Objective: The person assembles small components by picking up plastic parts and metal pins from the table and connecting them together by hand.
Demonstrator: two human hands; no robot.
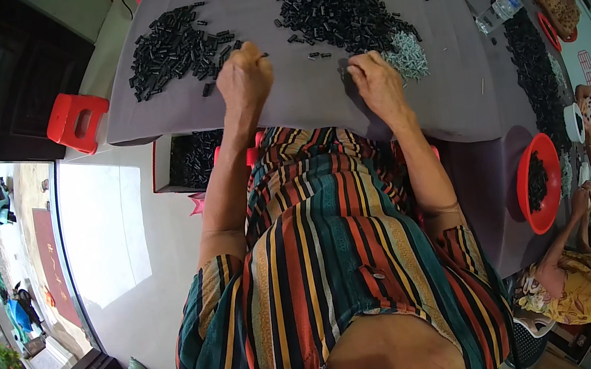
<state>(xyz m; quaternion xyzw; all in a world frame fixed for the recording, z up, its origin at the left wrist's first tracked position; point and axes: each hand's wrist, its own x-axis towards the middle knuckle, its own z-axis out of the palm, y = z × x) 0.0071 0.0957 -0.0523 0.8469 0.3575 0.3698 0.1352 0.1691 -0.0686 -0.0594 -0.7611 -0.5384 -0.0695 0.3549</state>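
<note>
My left hand (246, 77) is closed above the grey tablecloth (284, 96), at the right edge of a heap of small black tube-like parts (170, 55). A small dark end shows at its fingertips, apparently one of these parts. My right hand (378, 84) is pinched closed just left of a pile of small silvery screws (407, 56); what its fingertips hold is too small to make out. Beyond the right hand spreads a larger heap of black parts (332, 8). A couple of loose black parts (319, 55) lie between the two hands.
Below the table's near edge stands an open box (162, 165) of black parts. A red stool (78, 123) is at the left. On the right are a red basin (553, 180) holding black parts, a clear bottle (500, 12) and several people seated along the table.
</note>
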